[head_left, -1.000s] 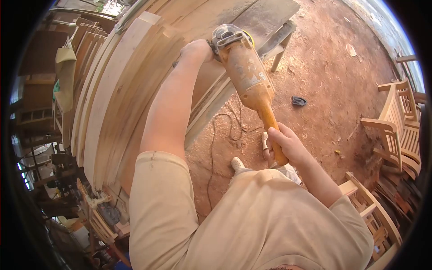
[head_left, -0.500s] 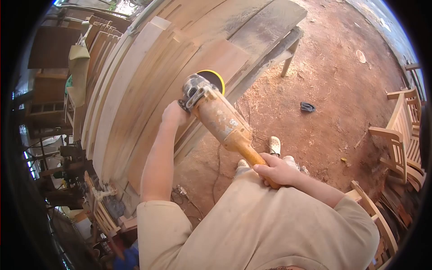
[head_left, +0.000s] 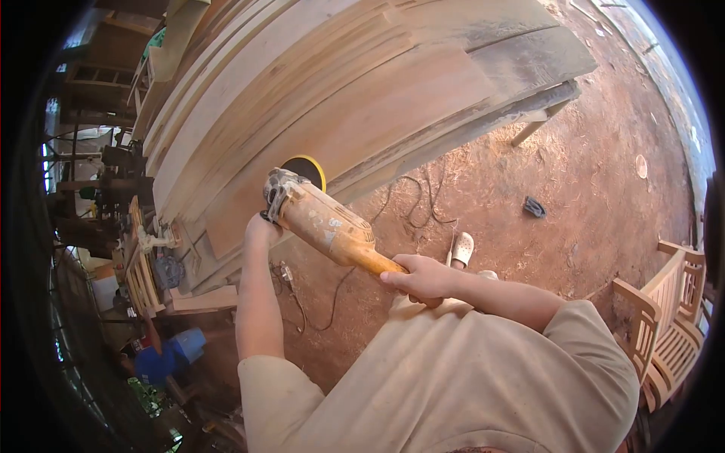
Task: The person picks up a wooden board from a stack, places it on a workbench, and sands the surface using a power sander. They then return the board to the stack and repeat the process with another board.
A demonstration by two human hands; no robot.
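Both my hands hold an angle grinder (head_left: 321, 220), its worn orange body marked with paint and dust. My left hand (head_left: 261, 229) is closed round the dark side handle by the tool's head. My right hand (head_left: 420, 279) wraps the orange rear handle close to my shirt. At the head sits a sanding disc (head_left: 305, 167) with a yellow rim, lying over a reddish-brown wooden board (head_left: 408, 106). The disc's lower part is hidden behind the tool.
Long planks (head_left: 302, 57) lie beside the board on a dusty workbench (head_left: 540, 57). A cord (head_left: 411, 200) trails over the dirt floor, where a dark cloth (head_left: 535, 207) lies. Wooden chairs (head_left: 664, 317) stand at right; a blue bucket (head_left: 187, 343) is at lower left.
The grinder's disc has moved along the board toward its left end, with both hands still on the tool. My view has turned, so the bench and floor appear shifted.
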